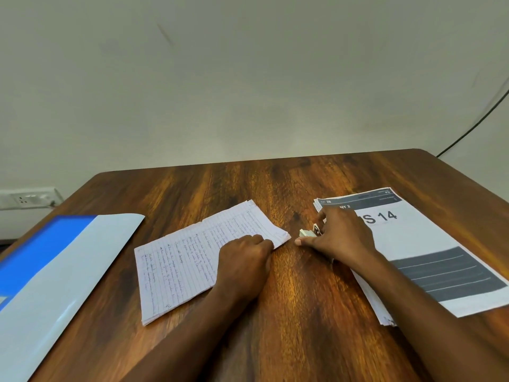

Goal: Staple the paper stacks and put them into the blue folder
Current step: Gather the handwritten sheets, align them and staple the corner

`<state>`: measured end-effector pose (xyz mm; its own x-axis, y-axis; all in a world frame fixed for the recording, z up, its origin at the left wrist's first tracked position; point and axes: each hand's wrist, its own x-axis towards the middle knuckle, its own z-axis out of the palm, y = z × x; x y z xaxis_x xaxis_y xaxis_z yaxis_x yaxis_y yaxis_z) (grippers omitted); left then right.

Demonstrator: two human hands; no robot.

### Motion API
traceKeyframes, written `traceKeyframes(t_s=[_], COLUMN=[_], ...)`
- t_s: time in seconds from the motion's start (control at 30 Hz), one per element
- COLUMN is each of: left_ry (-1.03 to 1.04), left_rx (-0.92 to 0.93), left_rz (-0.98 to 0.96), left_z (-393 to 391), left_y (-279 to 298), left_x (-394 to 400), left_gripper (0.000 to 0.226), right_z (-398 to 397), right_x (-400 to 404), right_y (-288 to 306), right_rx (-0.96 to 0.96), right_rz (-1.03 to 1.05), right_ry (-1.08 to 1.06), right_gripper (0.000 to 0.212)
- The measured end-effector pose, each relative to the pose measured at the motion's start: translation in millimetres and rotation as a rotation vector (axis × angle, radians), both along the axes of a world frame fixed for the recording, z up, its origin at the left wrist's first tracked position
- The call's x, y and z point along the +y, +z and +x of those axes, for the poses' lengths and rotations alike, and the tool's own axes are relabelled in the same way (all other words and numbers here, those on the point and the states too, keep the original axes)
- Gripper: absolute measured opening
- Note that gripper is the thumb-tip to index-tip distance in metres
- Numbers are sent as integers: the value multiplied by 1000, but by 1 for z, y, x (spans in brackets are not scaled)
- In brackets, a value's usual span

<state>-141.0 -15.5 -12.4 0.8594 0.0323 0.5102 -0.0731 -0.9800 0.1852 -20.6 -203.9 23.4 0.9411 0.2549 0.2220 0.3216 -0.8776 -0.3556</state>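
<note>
Fingers (308,239) of right hand (341,235) curl around stapler (309,232); left hand (245,260) grips handwritten stack (187,260).

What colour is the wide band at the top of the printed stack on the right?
Dark grey, with small white lettering, on the printed stack; the head view shows it.

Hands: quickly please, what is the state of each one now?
Left hand: fingers curled, pinching the corner of the handwritten paper stack.
Right hand: fingers curled around the small stapler on the table.
</note>
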Motion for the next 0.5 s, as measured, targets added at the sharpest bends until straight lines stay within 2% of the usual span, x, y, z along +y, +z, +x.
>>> traceKeyframes(t_s=[0.27, 0.4, 0.47, 0.5], left_ry=[17, 25, 28, 29], left_rx=[-19, -43, -55, -60], left_rz=[7, 8, 9, 8], left_z=[-1, -1, -1, -1], left_y=[1, 1, 1, 1], left_x=[-1, -1, -1, -1], left_gripper=[19, 20, 20, 18], right_z=[-2, -8, -9, -10], right_x=[2, 4, 6, 7], right_y=[-5, 3, 7, 10], right_rx=[9, 71, 184, 301], right_rz=[74, 311, 464, 570], right_ry=[7, 115, 146, 170], right_gripper=[45, 34, 30, 28])
